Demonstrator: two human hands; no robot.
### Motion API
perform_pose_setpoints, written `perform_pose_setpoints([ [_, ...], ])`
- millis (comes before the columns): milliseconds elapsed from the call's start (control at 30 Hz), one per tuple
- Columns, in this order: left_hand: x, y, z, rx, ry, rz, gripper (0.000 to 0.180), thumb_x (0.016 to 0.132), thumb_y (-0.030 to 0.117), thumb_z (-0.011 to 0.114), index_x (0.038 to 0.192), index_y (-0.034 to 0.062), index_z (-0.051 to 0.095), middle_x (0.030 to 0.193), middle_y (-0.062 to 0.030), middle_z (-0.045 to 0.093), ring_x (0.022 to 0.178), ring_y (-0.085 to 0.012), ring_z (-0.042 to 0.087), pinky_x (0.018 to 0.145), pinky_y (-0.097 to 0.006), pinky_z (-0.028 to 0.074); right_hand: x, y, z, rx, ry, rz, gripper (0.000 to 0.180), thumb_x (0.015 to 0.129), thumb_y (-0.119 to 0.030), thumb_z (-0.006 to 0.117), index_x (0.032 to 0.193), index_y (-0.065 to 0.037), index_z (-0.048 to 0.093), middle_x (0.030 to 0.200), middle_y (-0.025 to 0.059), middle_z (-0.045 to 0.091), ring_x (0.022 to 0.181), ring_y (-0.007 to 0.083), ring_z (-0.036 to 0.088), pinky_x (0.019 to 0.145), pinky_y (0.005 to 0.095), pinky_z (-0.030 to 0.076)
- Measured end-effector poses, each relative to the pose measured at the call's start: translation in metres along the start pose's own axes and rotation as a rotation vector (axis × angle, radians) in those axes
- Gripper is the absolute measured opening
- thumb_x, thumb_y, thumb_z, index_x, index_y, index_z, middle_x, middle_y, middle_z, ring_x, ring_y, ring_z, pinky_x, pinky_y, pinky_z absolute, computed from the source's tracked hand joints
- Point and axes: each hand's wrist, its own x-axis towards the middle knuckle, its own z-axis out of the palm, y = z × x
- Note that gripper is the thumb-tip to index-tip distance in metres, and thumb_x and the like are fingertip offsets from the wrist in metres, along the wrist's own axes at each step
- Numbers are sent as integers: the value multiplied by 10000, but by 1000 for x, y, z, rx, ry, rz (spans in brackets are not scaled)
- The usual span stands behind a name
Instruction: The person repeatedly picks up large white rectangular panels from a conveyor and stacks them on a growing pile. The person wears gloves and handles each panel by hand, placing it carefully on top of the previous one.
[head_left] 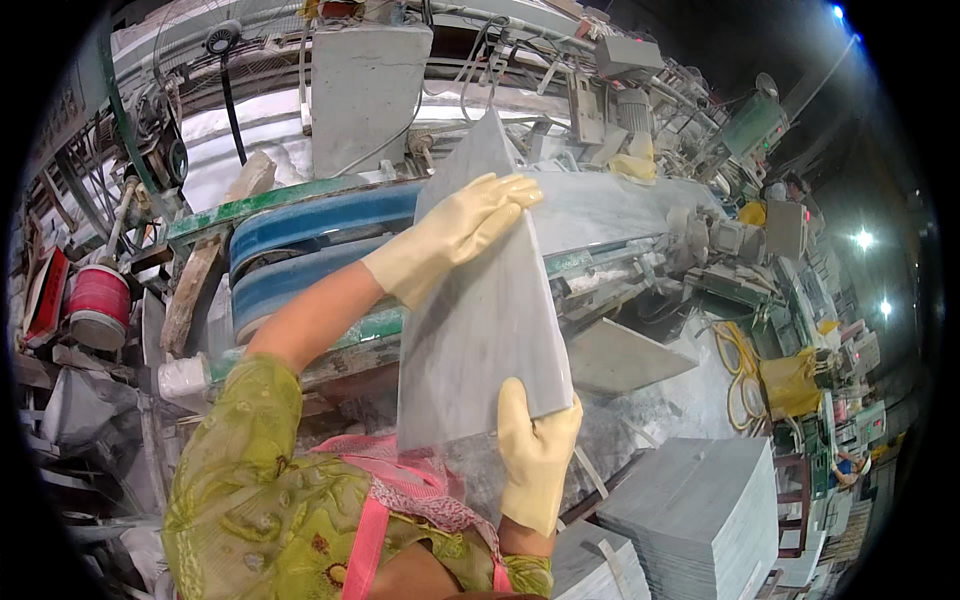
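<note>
A thin grey stone slab (470, 340) with pale veining is held tilted in front of my body. My left hand (470, 230), in a cream rubber glove, reaches across its face and curls its fingers over the far long edge. Lower down, my right hand (537, 445), gloved the same way, grips the near right corner with the thumb on the face; its other fingers are partly hidden behind the slab. Beyond the held piece, another grey slab (610, 205) lies flat on the machine line. A further slab (630, 357) rests at an angle below that line.
Blue belts (325, 228) run beside a green metal frame on the left. At lower right stands a stack of grey slabs (690, 520). A yellow hose (740, 375) hangs at right, and a red and white bucket (98, 305) is at far left. Another person (850, 468) is far right.
</note>
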Motion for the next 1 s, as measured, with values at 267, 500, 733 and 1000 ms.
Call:
perform_pose_setpoints([
  [267, 26, -72, -9, 180, 87, -37, 433, 1045, 288, 355, 1287, 21, 594, 1365, -195, 549, 1305, -361, 469, 1109, -423, 349, 11, -10, -15, 27, -53, 141, 280, 850, 28, 549, 1113, 84, 627, 901, 18, 641, 794, 70, 543, 691, 226, 440],
  [500, 38, -135, -24, 194, 179, -122, 455, 1041, 335, 366, 1274, 25, 605, 1355, -197, 558, 1280, -356, 494, 1092, -399, 372, 30, -25, -27, -74, -111, 79, 304, 837, 24, 564, 1127, 85, 630, 920, 30, 653, 834, 90, 566, 730, 236, 448],
  [733, 56, -202, -53, 115, 292, -357, 548, 1015, 442, 417, 1308, 4, 566, 1290, -224, 601, 1230, -346, 553, 1044, -355, 422, 46, -19, -58, -166, -94, 175, 504, 716, 21, 577, 1213, 106, 594, 973, 92, 664, 818, 125, 607, 738, 241, 465],
  [1000, 33, -315, -78, -671, 384, -908, 620, 1049, 463, 349, 1482, 21, 379, 1504, -132, 428, 1355, -233, 435, 1138, -325, 307, 77, -53, -69, -316, -206, 69, 456, 847, -56, 583, 1292, 44, 571, 814, 73, 661, 616, 113, 581, 578, 275, 479],
])
